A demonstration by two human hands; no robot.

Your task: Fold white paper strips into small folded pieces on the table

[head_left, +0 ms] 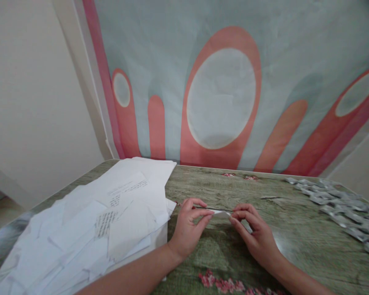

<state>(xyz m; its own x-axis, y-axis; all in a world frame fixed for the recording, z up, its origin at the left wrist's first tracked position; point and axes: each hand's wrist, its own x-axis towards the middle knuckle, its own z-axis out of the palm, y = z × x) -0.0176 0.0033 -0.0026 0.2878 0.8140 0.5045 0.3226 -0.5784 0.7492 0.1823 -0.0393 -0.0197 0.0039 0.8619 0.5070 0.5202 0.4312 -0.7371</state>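
My left hand (189, 223) and my right hand (252, 231) meet over the middle of a green wood-print table (295, 246). Between them they pinch a small folded piece of white paper (220, 212), each hand closed on one end of it. The paper lies low, close to the table top. A loose heap of white paper sheets (104, 221), some with printed text, lies just left of my left hand.
Several small folded grey-white paper pieces (341, 205) are strewn along the table's right side. A thin paper strip (272, 198) lies beyond my right hand. A wall hanging with red arches and pale ovals (221, 94) rises behind the table.
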